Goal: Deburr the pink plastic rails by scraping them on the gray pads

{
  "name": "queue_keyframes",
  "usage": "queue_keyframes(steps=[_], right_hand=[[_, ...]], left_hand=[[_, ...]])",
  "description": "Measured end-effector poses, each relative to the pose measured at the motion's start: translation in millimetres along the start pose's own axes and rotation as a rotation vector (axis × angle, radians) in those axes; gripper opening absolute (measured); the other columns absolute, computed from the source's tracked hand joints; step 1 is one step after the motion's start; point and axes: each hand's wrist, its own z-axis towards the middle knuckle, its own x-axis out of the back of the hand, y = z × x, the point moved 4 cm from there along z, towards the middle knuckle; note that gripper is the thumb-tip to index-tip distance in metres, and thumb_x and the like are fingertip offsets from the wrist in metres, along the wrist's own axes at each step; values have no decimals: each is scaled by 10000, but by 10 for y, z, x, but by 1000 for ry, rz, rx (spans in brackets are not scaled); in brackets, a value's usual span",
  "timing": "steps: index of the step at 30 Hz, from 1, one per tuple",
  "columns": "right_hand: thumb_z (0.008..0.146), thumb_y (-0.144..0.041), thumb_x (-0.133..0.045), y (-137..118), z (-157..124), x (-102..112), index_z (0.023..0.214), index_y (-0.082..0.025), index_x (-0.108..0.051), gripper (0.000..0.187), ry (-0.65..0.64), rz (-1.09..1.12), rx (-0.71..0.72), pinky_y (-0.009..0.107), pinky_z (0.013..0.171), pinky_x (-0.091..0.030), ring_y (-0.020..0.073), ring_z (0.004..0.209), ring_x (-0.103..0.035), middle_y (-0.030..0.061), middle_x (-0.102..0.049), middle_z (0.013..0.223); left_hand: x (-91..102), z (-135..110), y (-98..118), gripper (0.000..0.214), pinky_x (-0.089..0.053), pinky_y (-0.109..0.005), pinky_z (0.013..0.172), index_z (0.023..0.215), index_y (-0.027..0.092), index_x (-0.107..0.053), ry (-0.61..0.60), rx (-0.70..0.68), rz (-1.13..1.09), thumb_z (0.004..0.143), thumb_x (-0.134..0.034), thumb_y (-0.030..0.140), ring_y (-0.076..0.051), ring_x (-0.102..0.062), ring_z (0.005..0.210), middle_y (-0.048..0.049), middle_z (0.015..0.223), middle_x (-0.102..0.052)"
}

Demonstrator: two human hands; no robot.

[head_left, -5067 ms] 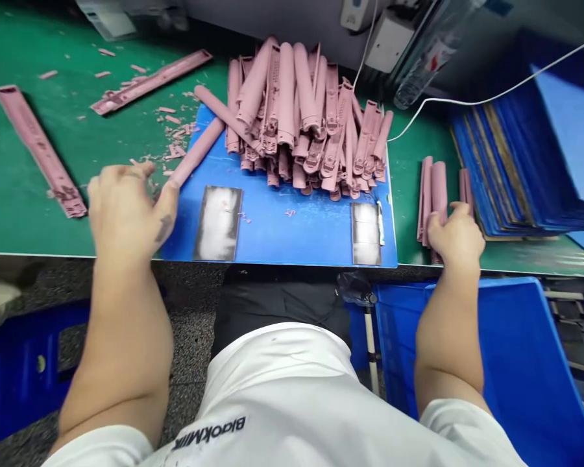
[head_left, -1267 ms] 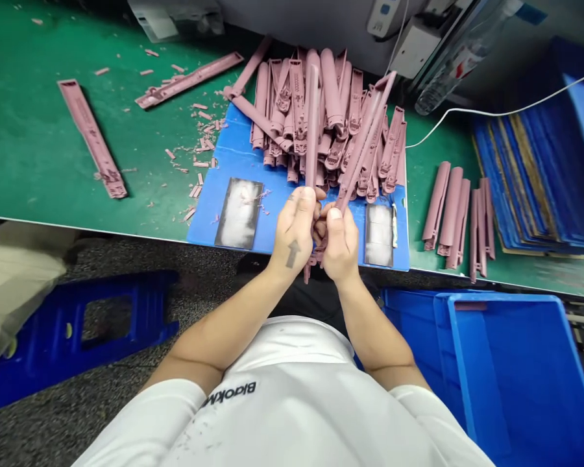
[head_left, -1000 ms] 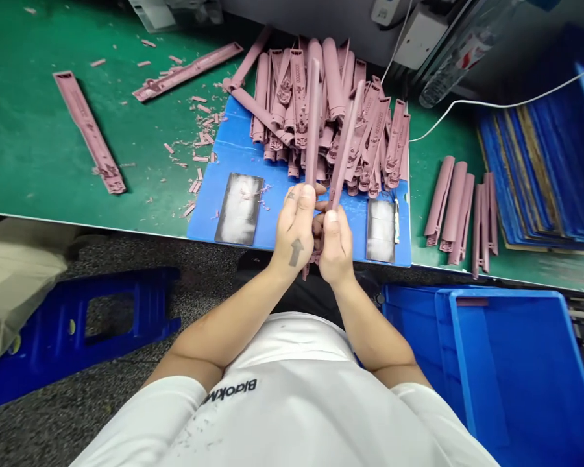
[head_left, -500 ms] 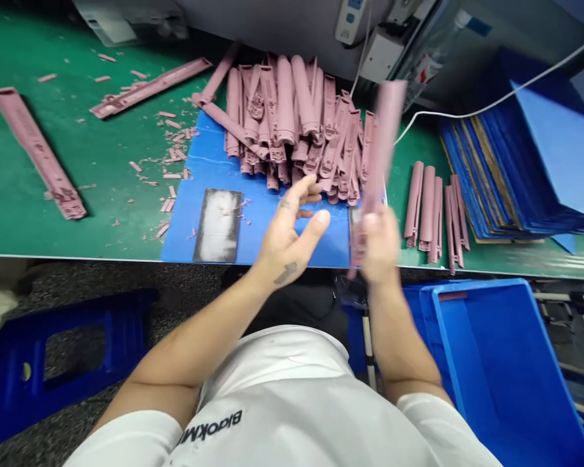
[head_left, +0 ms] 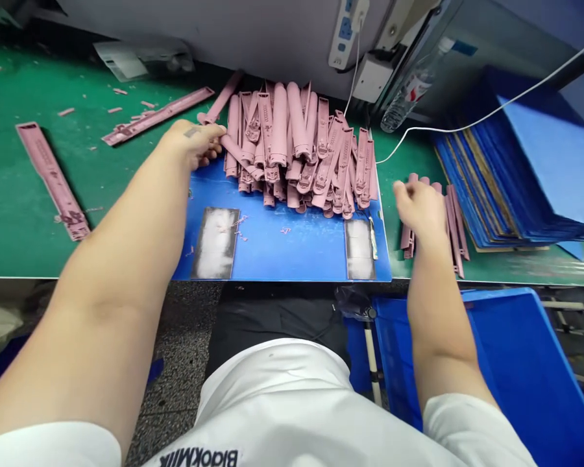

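A heap of pink moulded plastic parts [head_left: 292, 152], long ribbed strips and rounded shells, lies at the back of a blue mat [head_left: 282, 250]. My left hand [head_left: 194, 144] reaches over the mat and rests at the heap's left edge, fingers curled against the parts, with nothing visibly held. My right hand [head_left: 421, 211] hovers over a small row of pink parts [head_left: 456, 224] on the green bench, right of the mat, its fingers loosely curled and empty. That row is partly hidden by the hand.
Pink strips [head_left: 53, 185] and trimmings lie on the green bench [head_left: 19, 84] at left. Stacked blue corrugated sheets [head_left: 511, 188] stand at right, a blue crate [head_left: 511, 370] sits below the bench edge, and a water bottle [head_left: 409, 100] and white cable lie behind.
My right hand no longer holds the long pink part and has moved right over the row. My left hand has moved forward to the heap's left edge. The view has shifted slightly.
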Motion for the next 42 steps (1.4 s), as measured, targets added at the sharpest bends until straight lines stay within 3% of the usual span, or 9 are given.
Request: queue_keyframes(steps=[5,11,16,19,22,28,33,39,42], right_hand=[[1155,-637,-581,-711,569,-49,1320,-112,-803,593,-157,41,18,588,1167,-585,470,1380,-741,308,-788,1405],[1020,-307,-754,-826,663,2,1155,-60,-818,288,-178,139,-34,570,1161,-562,477,1382,-755,377,-783,1363],[1069,-172,-506,-593,166,58,1181,-99,-732,263,-119,441,-73,417,835,-586,247,788,-782,229,-822,968],[1063,-242,-532,-486,-323,48,1334,-159,-626,298,182,942,-81,349,600,-498,189,539,-616,107,-768,841],[978,-461,-760,-584,-877,-20,1173,-227,-660,321,352,1465,48,280,451,-389,154,482,-477,-23,-601,705],[983,-579,-889,-1421,-1770,-331,1151,-301,-625,419,-241,1747,220,221,379,-367,107,445,-457,-96,-561,697],[1156,-782,-586,-1752,-2095,-490,1250,-253,-707,551,-366,1708,316,279,481,-350,120,542,-435,-31,-596,744],[1158,-766,-621,-1763,-2218,-660,1355,-293,-622,513,-581,1613,385,324,555,-482,151,633,-534,-25,-623,924],[1174,-781,-559,-1751,-2237,-692,1252,-287,-638,506,-490,1563,407,354,673,-529,179,726,-562,-7,-611,930]], left_hand=[[175,-191,31,272,-451,-304,844,994,220,-525,-11,-62,-433,1263,-508,254,-174,-532,875,27,790,-549],[594,-829,73,356,-326,-249,655,1027,201,-570,33,-193,-944,1319,-406,321,-118,-445,708,44,769,-539],[457,-1478,-103,623,-93,-280,483,1069,219,-710,-67,-189,-973,1252,-436,748,-104,-232,504,39,689,-465],[217,-1803,-257,559,-170,-269,421,1055,247,-735,-166,-159,-971,1143,-665,794,-110,-282,465,28,668,-463],[-1,-2014,-382,572,-306,-245,399,974,234,-707,-230,-147,-980,1116,-709,789,-115,-380,455,29,655,-459],[-266,-2260,-528,558,-663,-271,666,981,203,-696,-270,-186,-969,1204,-598,705,-187,-792,748,-65,908,-767],[-340,-2454,-541,533,-716,-292,761,1079,200,-670,-251,-208,-916,1241,-514,683,-277,-893,1046,-122,1125,-848],[-327,-2527,-559,575,-740,-341,728,1258,223,-658,-229,-205,-849,1105,-742,771,-335,-893,1066,-126,1199,-865],[-346,-2531,-587,649,-743,-365,759,1221,236,-678,-225,-223,-848,1003,-846,824,-382,-888,1129,-117,1137,-859]])
